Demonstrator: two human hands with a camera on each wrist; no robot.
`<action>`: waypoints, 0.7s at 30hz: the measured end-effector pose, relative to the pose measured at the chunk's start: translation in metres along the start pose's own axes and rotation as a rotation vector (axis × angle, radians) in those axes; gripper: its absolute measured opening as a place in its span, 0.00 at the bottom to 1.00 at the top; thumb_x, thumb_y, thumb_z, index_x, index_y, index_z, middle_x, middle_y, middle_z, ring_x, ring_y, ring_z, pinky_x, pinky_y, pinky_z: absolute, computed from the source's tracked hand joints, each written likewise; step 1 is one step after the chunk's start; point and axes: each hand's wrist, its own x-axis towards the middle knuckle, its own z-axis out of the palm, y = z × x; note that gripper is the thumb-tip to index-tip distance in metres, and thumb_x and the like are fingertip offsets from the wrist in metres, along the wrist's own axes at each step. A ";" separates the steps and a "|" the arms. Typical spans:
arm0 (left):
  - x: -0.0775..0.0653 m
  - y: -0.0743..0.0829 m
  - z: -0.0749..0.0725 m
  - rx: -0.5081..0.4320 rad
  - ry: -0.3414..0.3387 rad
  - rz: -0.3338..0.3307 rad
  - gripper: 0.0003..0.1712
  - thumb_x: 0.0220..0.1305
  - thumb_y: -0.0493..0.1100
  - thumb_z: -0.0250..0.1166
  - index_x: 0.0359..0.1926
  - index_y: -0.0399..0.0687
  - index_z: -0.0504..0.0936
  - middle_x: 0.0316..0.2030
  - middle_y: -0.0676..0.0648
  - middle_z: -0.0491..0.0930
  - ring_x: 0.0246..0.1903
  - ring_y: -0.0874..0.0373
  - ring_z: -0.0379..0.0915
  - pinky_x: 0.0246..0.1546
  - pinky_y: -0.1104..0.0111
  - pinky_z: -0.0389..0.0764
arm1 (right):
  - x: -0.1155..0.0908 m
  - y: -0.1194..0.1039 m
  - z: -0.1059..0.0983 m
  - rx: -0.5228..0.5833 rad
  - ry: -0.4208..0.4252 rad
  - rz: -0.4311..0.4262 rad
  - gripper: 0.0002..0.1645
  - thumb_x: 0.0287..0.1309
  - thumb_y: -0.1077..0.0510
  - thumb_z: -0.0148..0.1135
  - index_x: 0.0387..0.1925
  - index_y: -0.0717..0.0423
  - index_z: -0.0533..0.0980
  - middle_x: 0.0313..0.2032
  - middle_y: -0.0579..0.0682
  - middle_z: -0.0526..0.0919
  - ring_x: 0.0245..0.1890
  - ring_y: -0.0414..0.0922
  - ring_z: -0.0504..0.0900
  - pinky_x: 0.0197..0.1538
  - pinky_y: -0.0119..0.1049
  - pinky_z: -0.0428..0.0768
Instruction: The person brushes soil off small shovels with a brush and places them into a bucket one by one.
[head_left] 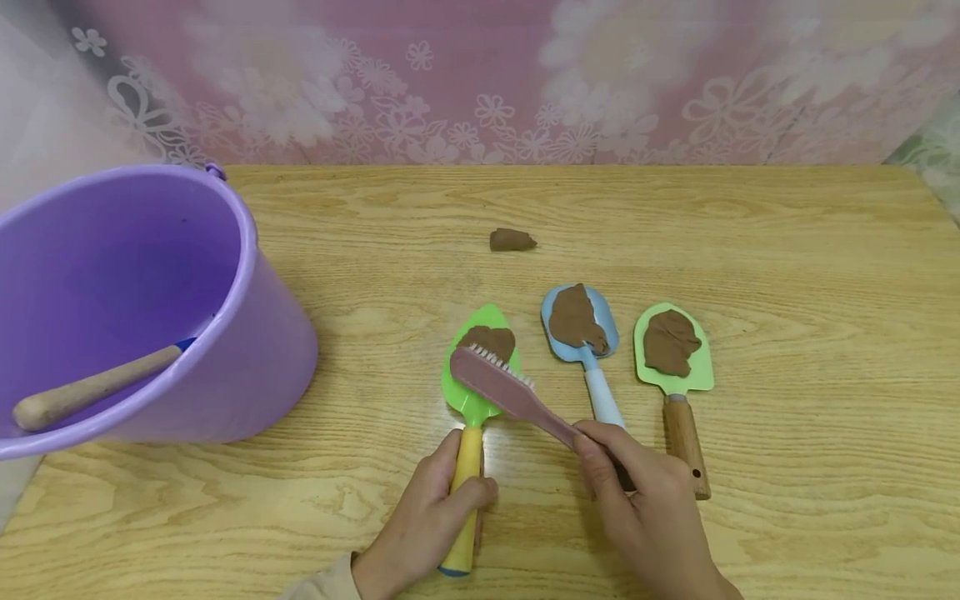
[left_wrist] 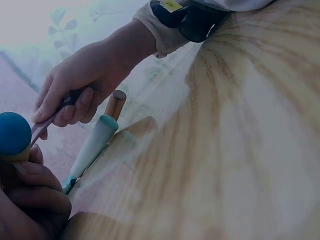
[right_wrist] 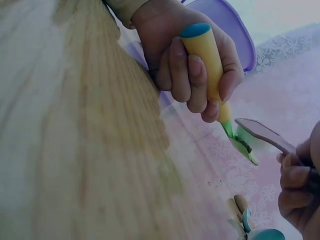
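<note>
In the head view my left hand (head_left: 420, 518) grips the yellow handle (head_left: 467, 467) of a small trowel with a bright green blade (head_left: 456, 393). A lump of brown clay-like stuff (head_left: 497, 337) lies on that blade. My right hand (head_left: 652, 504) holds a brush (head_left: 495, 385) with a dull pink body by its handle. Its white bristles are at the near side of the lump; whether they touch is hard to tell. The right wrist view shows the left hand's fingers (right_wrist: 180, 75) curled round the yellow handle and the brush (right_wrist: 262, 131) over the blade.
A purple bucket (head_left: 281, 358) stands at left, a wooden-handled tool (head_left: 97, 390) inside. Right of the trowel lie a blue shovel (head_left: 551, 333) and a pale green shovel (head_left: 701, 367), each bearing brown stuff. A small brown piece (head_left: 512, 240) lies farther back on the wooden table (head_left: 360, 250).
</note>
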 end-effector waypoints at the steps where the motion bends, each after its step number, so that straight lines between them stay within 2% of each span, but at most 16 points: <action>1: 0.000 0.000 0.000 0.002 0.004 -0.001 0.10 0.63 0.39 0.52 0.39 0.36 0.64 0.20 0.47 0.70 0.15 0.63 0.69 0.14 0.72 0.73 | 0.000 0.000 0.000 -0.009 0.011 0.019 0.06 0.62 0.70 0.57 0.38 0.63 0.79 0.18 0.42 0.72 0.17 0.29 0.68 0.20 0.20 0.72; 4: -0.001 0.000 0.000 0.009 0.018 0.003 0.09 0.63 0.39 0.53 0.38 0.36 0.64 0.20 0.47 0.70 0.14 0.63 0.69 0.14 0.71 0.73 | 0.002 -0.001 -0.002 -0.014 0.055 0.065 0.08 0.58 0.74 0.58 0.37 0.65 0.79 0.17 0.43 0.72 0.16 0.29 0.68 0.19 0.20 0.72; 7: -0.001 0.000 0.000 0.008 0.022 0.008 0.09 0.62 0.39 0.54 0.38 0.36 0.64 0.19 0.47 0.70 0.14 0.62 0.69 0.13 0.71 0.73 | 0.002 -0.001 -0.002 0.010 0.079 0.059 0.07 0.60 0.74 0.57 0.37 0.65 0.79 0.17 0.43 0.72 0.16 0.30 0.68 0.19 0.20 0.71; 11: -0.001 0.000 0.000 -0.008 0.011 0.005 0.09 0.63 0.39 0.53 0.38 0.36 0.63 0.20 0.48 0.70 0.14 0.63 0.69 0.13 0.72 0.73 | 0.001 -0.001 -0.001 0.041 0.046 0.027 0.06 0.62 0.71 0.57 0.38 0.64 0.79 0.17 0.42 0.71 0.16 0.29 0.67 0.18 0.19 0.70; 16: 0.000 0.000 0.000 -0.026 -0.004 -0.001 0.10 0.63 0.39 0.51 0.39 0.36 0.62 0.20 0.48 0.69 0.14 0.64 0.68 0.13 0.74 0.72 | -0.001 0.000 0.001 0.006 -0.038 0.037 0.09 0.59 0.74 0.58 0.38 0.61 0.79 0.19 0.40 0.71 0.17 0.28 0.67 0.20 0.19 0.71; 21: 0.000 0.000 0.000 -0.022 0.001 -0.007 0.10 0.63 0.39 0.52 0.39 0.36 0.63 0.20 0.47 0.70 0.14 0.64 0.68 0.14 0.74 0.72 | 0.000 -0.001 0.000 0.027 0.003 0.039 0.09 0.58 0.75 0.58 0.37 0.63 0.79 0.17 0.41 0.70 0.15 0.28 0.66 0.18 0.19 0.69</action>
